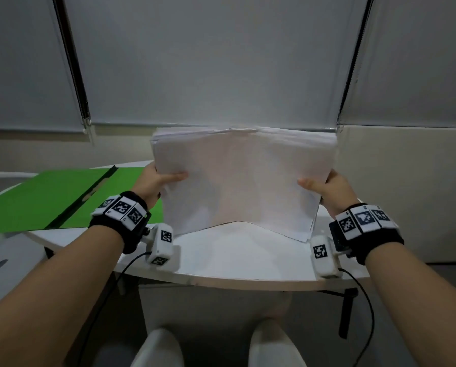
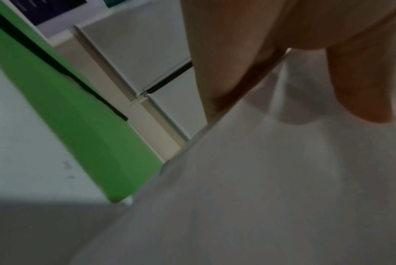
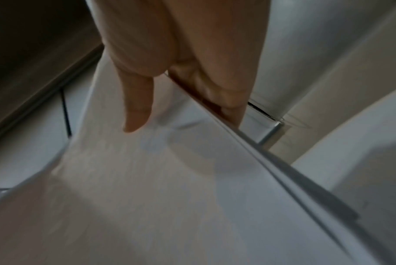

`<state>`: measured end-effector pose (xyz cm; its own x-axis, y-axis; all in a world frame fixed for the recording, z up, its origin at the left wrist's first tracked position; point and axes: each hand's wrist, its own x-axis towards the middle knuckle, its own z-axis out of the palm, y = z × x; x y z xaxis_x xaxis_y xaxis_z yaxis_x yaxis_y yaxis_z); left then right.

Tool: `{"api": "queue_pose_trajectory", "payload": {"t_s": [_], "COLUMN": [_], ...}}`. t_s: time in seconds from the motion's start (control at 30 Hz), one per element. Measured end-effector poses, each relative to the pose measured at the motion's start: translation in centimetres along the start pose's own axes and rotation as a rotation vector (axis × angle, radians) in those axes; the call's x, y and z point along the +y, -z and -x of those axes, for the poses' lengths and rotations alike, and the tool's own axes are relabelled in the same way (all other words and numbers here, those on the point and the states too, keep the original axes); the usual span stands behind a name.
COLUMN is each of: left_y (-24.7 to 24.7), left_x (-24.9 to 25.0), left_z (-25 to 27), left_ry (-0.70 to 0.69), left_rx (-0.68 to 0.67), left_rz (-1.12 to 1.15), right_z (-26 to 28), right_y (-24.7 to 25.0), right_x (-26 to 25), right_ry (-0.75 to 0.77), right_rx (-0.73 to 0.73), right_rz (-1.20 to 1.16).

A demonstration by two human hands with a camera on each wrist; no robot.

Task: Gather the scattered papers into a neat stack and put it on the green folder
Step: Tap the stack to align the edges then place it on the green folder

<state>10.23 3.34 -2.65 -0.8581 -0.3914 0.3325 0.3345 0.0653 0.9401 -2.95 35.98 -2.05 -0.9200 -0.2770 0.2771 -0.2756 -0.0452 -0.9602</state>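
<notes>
A thick stack of white papers (image 1: 237, 178) stands nearly upright above the white table (image 1: 237, 258), its lower edge bowed and its sheets not quite flush. My left hand (image 1: 158, 181) grips the stack's left edge, thumb on the near face and fingers behind. My right hand (image 1: 324, 185) grips the right edge the same way. In the left wrist view the thumb (image 2: 362, 86) presses the papers (image 2: 260, 197). In the right wrist view the thumb (image 3: 135, 100) lies on the papers (image 3: 169, 197). The open green folder (image 1: 49, 200) lies flat at the left.
The table's curved front edge (image 1: 221, 280) runs below my wrists. Grey roller blinds (image 1: 213, 59) fill the wall behind. A white chair (image 1: 2, 178) shows at the far left, beyond the folder. My knees (image 1: 216, 348) sit under the table.
</notes>
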Motion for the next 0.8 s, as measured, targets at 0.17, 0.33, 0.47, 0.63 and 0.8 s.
{"api": "queue_pose_trajectory", "payload": {"t_s": [0.17, 0.33, 0.47, 0.63, 0.8], "left_y": [-0.4, -1.1, -0.9, -1.7, -5.5], "left_x": [0.3, 1.0, 0.0, 3.2, 11.0], "left_z": [-0.3, -0.7, -0.5, -0.6, -1.5], "left_ry": [-0.004, -0.089, 0.024, -0.347, -0.693], "left_rx": [0.074, 0.15, 0.108, 0.517, 0.167], "left_rz": [0.011, 0.011, -0.192, -0.572, -1.096], "right_z": [-0.7, -1.3, -1.0, -0.8, -0.1], "right_y": [-0.8, -1.1, -0.8, -1.5, -3.7], "right_x": [-0.7, -1.8, -1.0, -2.6, -6.9], "right_ry": [0.042, 0.125, 0.086, 0.216, 0.422], "right_rx": [0.094, 0.135, 0.121, 0.192, 0.065], "right_rz": [0.005, -0.037, -0.014, -0.001, 0.063]}}
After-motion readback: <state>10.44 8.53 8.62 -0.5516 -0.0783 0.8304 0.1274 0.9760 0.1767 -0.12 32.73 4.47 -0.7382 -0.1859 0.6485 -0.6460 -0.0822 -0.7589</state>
